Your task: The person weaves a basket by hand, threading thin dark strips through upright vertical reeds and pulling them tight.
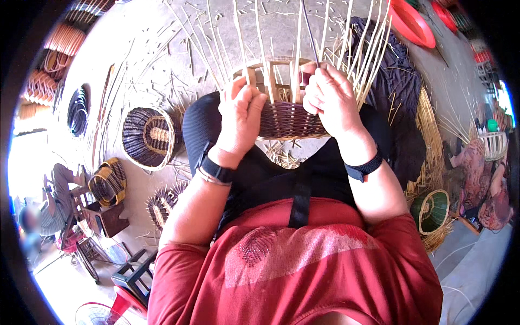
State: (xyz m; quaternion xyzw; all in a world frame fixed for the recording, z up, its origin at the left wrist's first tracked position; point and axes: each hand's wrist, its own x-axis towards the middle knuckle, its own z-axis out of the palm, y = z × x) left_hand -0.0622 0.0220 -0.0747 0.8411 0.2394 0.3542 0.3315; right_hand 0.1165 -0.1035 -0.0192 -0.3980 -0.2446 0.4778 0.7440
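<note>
Half-woven basket [287, 120] sits on the person's knees so both hands can work it, left hand [240, 116] gripping the rim and a pale upright stake, right hand [331, 101] pinching a strand among the stakes [357, 38], nothing inside it but a wooden frame [273, 73].

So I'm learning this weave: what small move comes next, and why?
Probably pull the strand pinched in the right hand snug behind the next upright stake. The left hand steadies the basket on the lap, and the woven band stops just below the fingers.
</note>
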